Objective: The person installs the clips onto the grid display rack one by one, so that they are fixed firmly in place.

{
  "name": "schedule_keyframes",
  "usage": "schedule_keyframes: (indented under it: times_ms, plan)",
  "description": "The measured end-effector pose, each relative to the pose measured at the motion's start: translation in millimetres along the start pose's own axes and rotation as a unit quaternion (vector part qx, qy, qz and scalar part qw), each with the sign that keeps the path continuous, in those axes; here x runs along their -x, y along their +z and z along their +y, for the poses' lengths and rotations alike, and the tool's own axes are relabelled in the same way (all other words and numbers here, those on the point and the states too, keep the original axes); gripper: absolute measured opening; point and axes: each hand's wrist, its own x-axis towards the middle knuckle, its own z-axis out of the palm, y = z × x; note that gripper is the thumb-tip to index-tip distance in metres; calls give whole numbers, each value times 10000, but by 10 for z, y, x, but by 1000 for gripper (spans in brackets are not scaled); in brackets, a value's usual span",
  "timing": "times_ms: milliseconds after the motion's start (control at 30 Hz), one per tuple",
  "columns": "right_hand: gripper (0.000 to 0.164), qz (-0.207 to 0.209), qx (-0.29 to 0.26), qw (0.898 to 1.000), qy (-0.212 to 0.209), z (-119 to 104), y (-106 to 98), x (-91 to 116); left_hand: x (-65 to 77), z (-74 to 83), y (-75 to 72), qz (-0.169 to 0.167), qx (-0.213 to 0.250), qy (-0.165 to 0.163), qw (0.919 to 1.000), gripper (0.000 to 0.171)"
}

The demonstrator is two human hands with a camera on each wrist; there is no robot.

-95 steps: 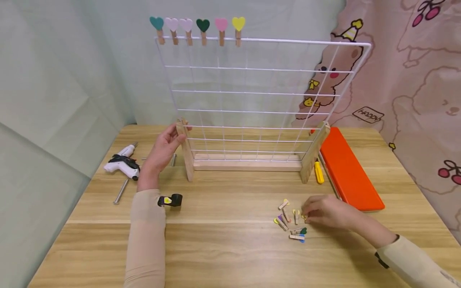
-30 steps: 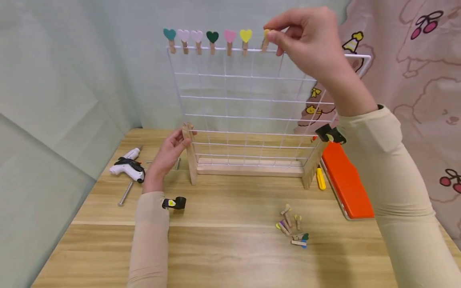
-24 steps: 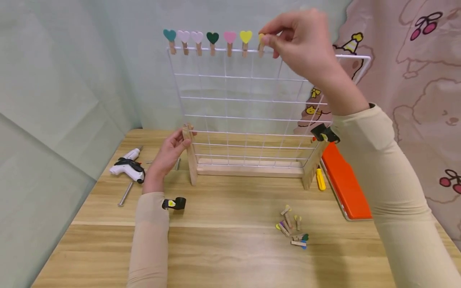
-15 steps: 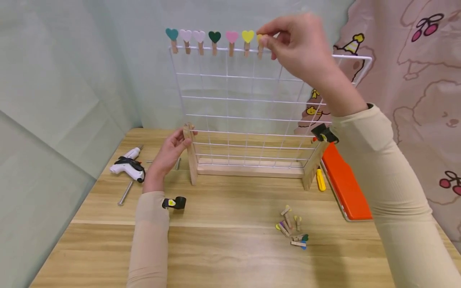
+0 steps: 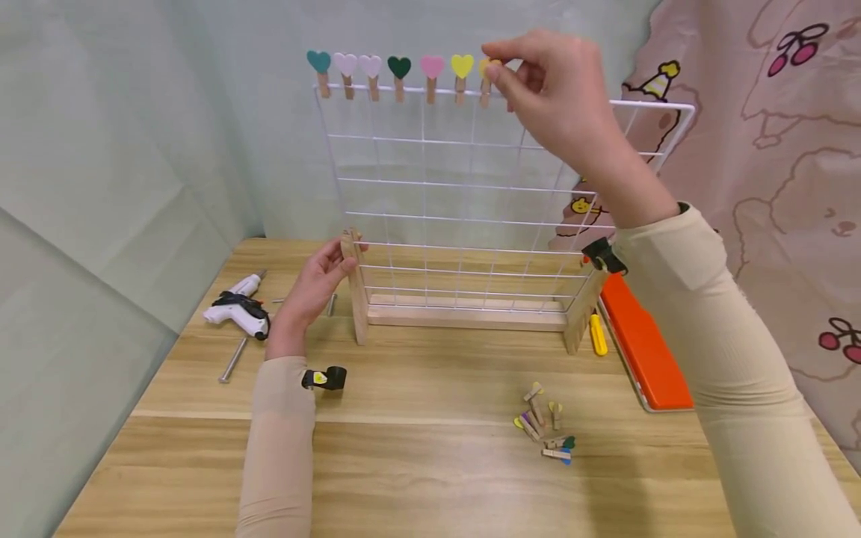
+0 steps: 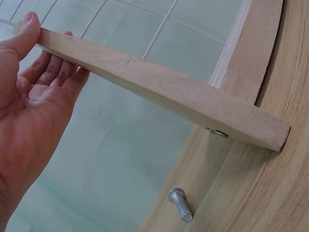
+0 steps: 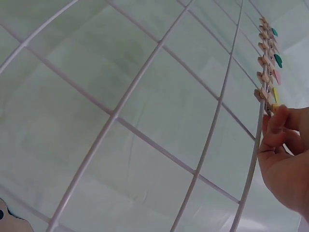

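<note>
In the head view, my left hand [image 5: 315,282] holds the left wooden upright [image 5: 354,288] of a white wire grid rack [image 5: 471,183]. The left wrist view shows the thumb on one side of that upright [image 6: 145,79] and curled fingers on the other. My right hand [image 5: 561,90] is at the rack's top wire, beside a small wooden clothespin [image 5: 485,96] with a yellow-orange heart. That clothespin sits on the wire. The index fingertip stands above the heart, while the thumb tip overlaps its edge. Leftward along the wire is a row of heart clothespins [image 5: 399,78].
Several loose heart clothespins [image 5: 538,424] lie on the wooden table [image 5: 417,463]. A white glue gun [image 5: 238,310] and a bolt [image 5: 232,361] are at left. On the right are a yellow-handled tool [image 5: 598,335] and an orange-red case [image 5: 646,351].
My right hand lifted a yellow clothespin from the table pile to the top wire and slid it left beside the row. The index finger has since risen from the heart. My left hand stays put.
</note>
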Motion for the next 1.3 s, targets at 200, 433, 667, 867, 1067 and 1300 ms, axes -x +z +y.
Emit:
schedule_keyframes:
  times_ms: [200,433,667,867,1067,1300]
  plan:
    - [34,802,-586,9894,-1058,-45,17,242,15,26,-4,-25,10,24,10000,44]
    - [32,77,-951,9811,-1684,112,272,906,46,193,52,-35,109,-26,9999,46]
    - [35,-1831,-920,9720,-1150,541,654,1856,45,223,45,-4,52,-96,9999,45]
    - [21,-3831,-1277,9124,-664,790,666,2531,28,249,39,-5,-97,-71,9999,46]
    - [16,-4490,-1585,8791,-232,1046,499,2976,0,204,24,22,-71,-120,9999,46]
    - [12,-4060,-1847,8950,-90,1164,435,3267,-19,112,-34,64,-43,-117,9999,46]
